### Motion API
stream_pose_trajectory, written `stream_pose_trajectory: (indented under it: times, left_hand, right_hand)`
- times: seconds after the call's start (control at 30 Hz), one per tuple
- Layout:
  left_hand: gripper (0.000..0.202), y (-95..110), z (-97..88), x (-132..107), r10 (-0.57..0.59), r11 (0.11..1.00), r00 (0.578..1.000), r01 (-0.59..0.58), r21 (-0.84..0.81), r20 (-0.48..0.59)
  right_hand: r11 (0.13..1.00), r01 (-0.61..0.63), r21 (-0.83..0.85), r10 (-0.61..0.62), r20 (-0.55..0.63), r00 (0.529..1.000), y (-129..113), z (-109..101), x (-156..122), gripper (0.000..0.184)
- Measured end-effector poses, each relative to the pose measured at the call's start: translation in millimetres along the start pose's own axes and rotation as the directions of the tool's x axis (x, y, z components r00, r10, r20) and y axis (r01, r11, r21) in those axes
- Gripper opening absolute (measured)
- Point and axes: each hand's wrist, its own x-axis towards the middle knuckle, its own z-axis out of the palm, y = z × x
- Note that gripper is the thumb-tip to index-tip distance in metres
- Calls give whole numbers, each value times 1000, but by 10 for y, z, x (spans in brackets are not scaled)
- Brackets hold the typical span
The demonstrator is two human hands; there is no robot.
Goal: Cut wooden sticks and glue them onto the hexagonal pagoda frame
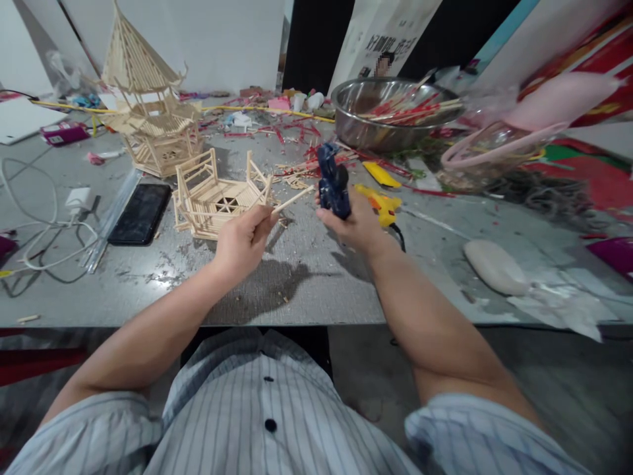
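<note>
My left hand [242,241] is closed in a pinch on a thin wooden stick [293,200] that points up and right. My right hand [357,226] is wrapped round the grip of a dark blue glue gun [333,180], held upright above the grey table [297,284]. The stick's tip is a short way left of the gun. Just behind my left hand sits a small open frame of wooden sticks [217,194]. A taller stick pagoda [148,99] stands at the back left.
A black phone [140,213] and a white charger with cables [79,198] lie at left. A steel bowl [366,128] with red and tan sticks is behind the gun, a yellow tool [383,204] beside my right hand. A white oval object [494,266] lies at right.
</note>
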Motion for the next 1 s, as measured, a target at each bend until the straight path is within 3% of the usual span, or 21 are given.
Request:
stream_pose_trajectory:
  times: [0.2,0.4,0.6,1.0]
  left_hand:
    - [19,2,-16,8,8,1000,1000,-9,-21,-29]
    - [19,-19,-14,8,3,1000,1000,-4,-19,-24]
    - [18,-31,-4,7,32,999,998,-33,-18,-51]
    - [22,-6,11,-4,5,999,999,-6,-33,-40]
  right_hand:
    - [961,185,-203,-167,103,981,24,25,9,43]
    - [949,180,-259,-155,116,981,33,35,-20,50]
    - [952,228,-203,-197,162,967,-25,54,-14,50]
    - [979,135,-150,-100,221,970,-130,46,-7,30]
